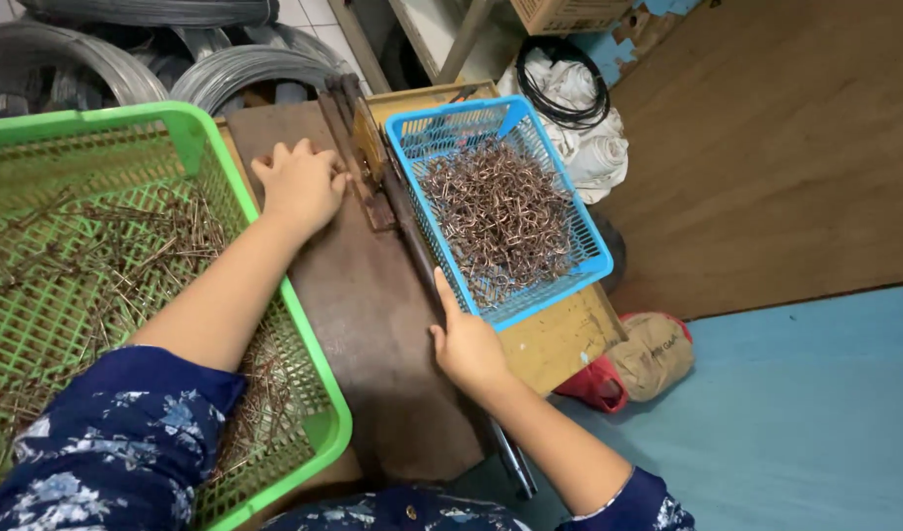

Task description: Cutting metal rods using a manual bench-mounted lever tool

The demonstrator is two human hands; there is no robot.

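Brown bench [373,324] sits between our baskets; our left hand [299,185] rests flat, grip apart, steadying the bending jig [358,147], right hand [466,344] clamped on its lever [412,231]

Left hand [299,185]: palm down, fingers curled, forearm bare, extended forward. Right hand [464,344]: nearer the body than the left, thumb raised, fingers wrapped downward, blue floral sleeves.

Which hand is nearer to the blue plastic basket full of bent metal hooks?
Right. The right hand rests against the blue plastic basket at its near left edge. The left hand lies further left on the brown board, apart from the basket.
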